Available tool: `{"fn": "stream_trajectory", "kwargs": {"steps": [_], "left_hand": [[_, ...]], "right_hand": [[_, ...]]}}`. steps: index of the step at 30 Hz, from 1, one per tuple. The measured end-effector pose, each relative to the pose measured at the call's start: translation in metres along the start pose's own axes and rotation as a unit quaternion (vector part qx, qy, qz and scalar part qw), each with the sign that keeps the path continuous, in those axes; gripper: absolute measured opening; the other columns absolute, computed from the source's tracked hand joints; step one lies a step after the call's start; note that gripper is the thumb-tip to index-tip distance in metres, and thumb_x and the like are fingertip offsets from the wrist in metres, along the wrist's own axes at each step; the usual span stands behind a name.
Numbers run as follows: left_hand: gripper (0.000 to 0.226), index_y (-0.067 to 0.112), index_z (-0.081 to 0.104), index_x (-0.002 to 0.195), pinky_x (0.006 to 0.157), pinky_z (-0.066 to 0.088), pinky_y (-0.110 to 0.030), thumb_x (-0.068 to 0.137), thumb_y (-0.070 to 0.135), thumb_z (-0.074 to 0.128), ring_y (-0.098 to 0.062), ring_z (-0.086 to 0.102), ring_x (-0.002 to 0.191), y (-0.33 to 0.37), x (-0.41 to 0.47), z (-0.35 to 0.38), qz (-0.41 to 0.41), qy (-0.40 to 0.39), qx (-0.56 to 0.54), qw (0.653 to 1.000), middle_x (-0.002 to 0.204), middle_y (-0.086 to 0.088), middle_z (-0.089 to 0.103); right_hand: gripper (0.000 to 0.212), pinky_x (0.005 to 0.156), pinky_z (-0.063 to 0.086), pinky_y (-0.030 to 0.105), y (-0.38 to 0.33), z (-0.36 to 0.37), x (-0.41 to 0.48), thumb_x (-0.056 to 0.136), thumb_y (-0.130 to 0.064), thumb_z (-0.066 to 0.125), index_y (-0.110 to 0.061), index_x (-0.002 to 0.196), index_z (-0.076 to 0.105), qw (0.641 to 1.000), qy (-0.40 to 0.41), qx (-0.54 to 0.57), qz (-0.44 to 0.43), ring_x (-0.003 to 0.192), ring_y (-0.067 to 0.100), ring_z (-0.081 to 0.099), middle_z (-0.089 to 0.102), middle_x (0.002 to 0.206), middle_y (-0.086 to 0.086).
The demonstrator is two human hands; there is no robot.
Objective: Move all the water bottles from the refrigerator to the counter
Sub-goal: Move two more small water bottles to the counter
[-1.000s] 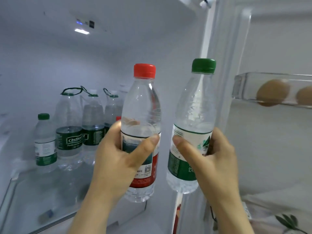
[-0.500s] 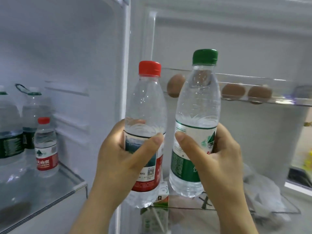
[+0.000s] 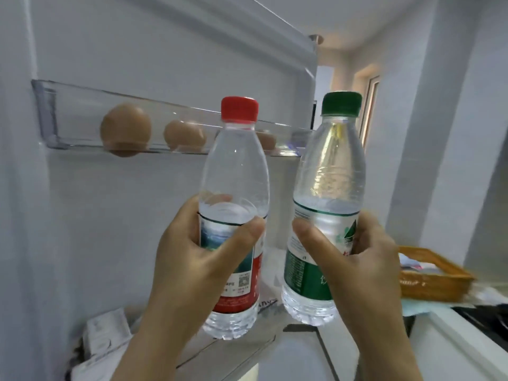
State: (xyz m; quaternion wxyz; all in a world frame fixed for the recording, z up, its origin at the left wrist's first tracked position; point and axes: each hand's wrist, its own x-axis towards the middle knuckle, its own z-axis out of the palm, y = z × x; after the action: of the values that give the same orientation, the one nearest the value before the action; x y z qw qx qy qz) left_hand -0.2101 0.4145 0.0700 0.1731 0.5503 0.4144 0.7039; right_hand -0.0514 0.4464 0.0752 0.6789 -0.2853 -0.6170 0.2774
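Both bottles are up in the air, upright, side by side but not touching, in front of the open refrigerator door. The left grip (image 3: 192, 270) is clenched round the label of the red-cap bottle (image 3: 236, 171), with the thumb across the near face and the fingers behind. The right grip (image 3: 365, 270) grasps the green-cap bottle (image 3: 330, 171) the same way, at its label. Beyond them to the left, a door shelf (image 3: 46, 114) carries eggs (image 3: 125, 129). A basket (image 3: 437, 284) sits at the far right; I cannot tell whether it stands on the counter.

The red-cap bottle seems only part full, with its water line near the top of the label, so it should be the lighter one. The green-cap bottle looks fuller and heavier. Both are thin clear plastic that will give under a squeeze, and coming from the cold they may be damp and slick. The label band is probably the surest hold, being low and less slippery than the bare wall. The caps are on, so a tilt should spill nothing.
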Motion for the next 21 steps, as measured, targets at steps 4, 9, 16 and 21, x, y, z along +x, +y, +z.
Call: {"fn": "stream_trajectory", "kwargs": {"steps": [4,9,16,21], "left_hand": [[0.053,0.036,0.060,0.094,0.050,0.048,-0.005,0.052,0.062,0.079,0.009,0.067,0.078,-0.009,0.003,0.021,-0.025,-0.075,-0.058,0.995,0.085,0.027,0.070],[0.051,0.039,0.061,0.092,0.046,0.048,-0.007,0.046,0.058,0.073,0.006,0.068,0.077,-0.015,-0.006,0.055,-0.067,-0.176,-0.140,0.972,0.082,0.025,0.071],[0.042,0.053,0.063,0.089,0.051,0.050,-0.009,0.049,0.059,0.070,0.001,0.071,0.077,-0.009,-0.031,0.113,-0.057,-0.276,-0.215,0.935,0.086,0.021,0.073],[0.037,0.053,0.064,0.086,0.053,0.051,-0.008,0.050,0.061,0.070,0.001,0.070,0.079,0.012,-0.052,0.168,-0.040,-0.311,-0.250,0.916,0.088,0.017,0.073]], "right_hand": [[0.032,0.056,0.049,0.008,-0.007,-0.022,-0.016,0.056,-0.042,0.076,-0.036,0.085,0.065,0.996,0.061,-0.065,0.013,0.076,-0.001,0.068,0.072,0.081,-0.019],[0.037,0.059,0.050,0.009,-0.022,-0.051,-0.040,0.059,-0.042,0.082,-0.030,0.091,0.067,0.979,0.141,-0.148,0.007,0.076,0.002,0.069,0.073,0.082,-0.013],[0.036,0.056,0.049,0.008,-0.048,-0.105,-0.061,0.058,-0.046,0.073,-0.031,0.090,0.067,0.944,0.223,-0.243,0.010,0.074,0.001,0.068,0.072,0.081,-0.016],[0.034,0.057,0.048,0.006,-0.071,-0.156,-0.076,0.059,-0.047,0.074,-0.038,0.090,0.065,0.918,0.263,-0.295,0.014,0.080,-0.003,0.067,0.071,0.085,-0.022]]}}
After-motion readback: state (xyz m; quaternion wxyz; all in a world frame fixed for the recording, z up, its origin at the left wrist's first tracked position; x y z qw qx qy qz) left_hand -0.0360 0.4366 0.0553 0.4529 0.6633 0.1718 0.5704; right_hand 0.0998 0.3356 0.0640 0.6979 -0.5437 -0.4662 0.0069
